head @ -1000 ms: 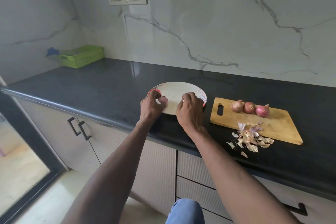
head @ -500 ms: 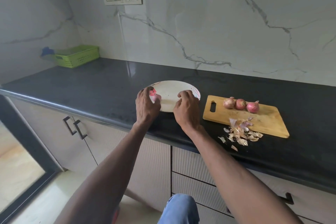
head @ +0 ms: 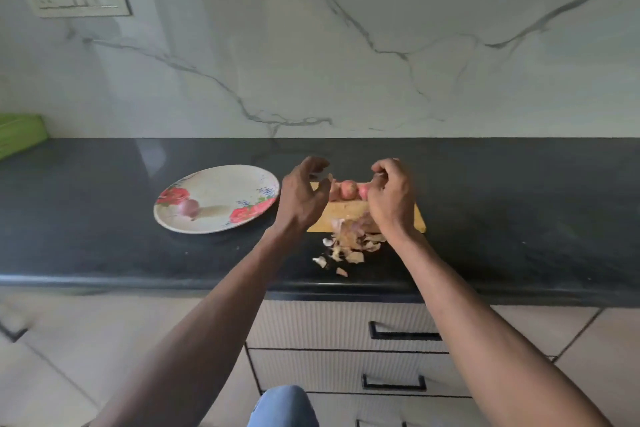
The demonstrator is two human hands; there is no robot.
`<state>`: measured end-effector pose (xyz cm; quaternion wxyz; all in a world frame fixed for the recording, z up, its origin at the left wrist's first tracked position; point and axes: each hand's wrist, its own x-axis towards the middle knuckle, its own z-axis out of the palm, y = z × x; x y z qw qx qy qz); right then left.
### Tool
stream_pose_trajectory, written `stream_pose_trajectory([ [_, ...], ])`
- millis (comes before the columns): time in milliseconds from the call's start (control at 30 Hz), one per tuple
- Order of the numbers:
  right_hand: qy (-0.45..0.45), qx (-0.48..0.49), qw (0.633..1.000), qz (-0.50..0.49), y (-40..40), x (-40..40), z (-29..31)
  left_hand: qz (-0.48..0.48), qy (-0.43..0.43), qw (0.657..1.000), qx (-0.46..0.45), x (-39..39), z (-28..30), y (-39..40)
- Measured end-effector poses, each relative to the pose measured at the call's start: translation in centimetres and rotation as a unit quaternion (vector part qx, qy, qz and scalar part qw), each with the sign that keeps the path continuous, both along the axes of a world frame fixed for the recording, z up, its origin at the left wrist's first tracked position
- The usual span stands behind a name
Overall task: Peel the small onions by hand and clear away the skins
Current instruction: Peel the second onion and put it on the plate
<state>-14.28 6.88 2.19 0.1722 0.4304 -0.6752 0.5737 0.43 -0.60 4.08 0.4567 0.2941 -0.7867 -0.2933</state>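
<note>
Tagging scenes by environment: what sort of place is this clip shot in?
Most likely a home kitchen: a black stone countertop against a white veined marble backsplash, ribbed drawers with black handles underneath, and small reddish onions on a wooden cutting board.

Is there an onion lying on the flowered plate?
Yes, one small onion lies on the flowered plate, near its left side.
</note>
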Motion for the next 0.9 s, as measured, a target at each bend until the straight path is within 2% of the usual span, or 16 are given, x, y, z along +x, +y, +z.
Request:
stream_pose_trajectory([
  [100,-0.081,0.06,0.995,0.028,-0.2,-3.5,0.2,-0.032,-0.053,0.998,-0.015,-2.7,0.3,-0.5],
  [200,-0.152,0.171,0.965,0.126,-0.5,-5.2,1.2,-0.036,-0.088,0.995,-0.028,-4.3,0.4,-1.8],
  [300,-0.166,0.294,0.923,0.185,-0.4,-5.7,0.9,-0.03,-0.105,0.992,-0.059,-5.0,-0.2,-2.9],
  [367,-0.141,0.33,0.916,0.177,-0.4,-5.9,-0.1,-0.029,-0.099,0.991,-0.085,-5.2,-0.9,-3.3],
  [467,-0.116,0.294,0.938,0.145,-0.2,-5.9,-1.1,-0.006,-0.074,0.991,-0.111,-4.9,-1.9,-3.5],
  [567,-0.094,0.272,0.95,0.124,0.0,-5.8,-1.0,0.027,-0.009,0.992,-0.12,-4.5,-2.3,-3.8],
  [667,-0.118,0.211,0.96,0.14,0.5,-5.1,-0.6,0.048,0.034,0.992,-0.116,-3.7,-2.4,-3.6],
  [800,-0.157,0.131,0.963,0.173,1.3,-3.5,-0.7,-0.009,0.082,0.994,-0.069,-2.3,-2.6,-2.5],
  [900,-0.082,0.113,0.977,0.16,1.7,-2.1,-2.1,-0.077,0.042,0.995,-0.051,-1.3,-3.2,-1.6],
])
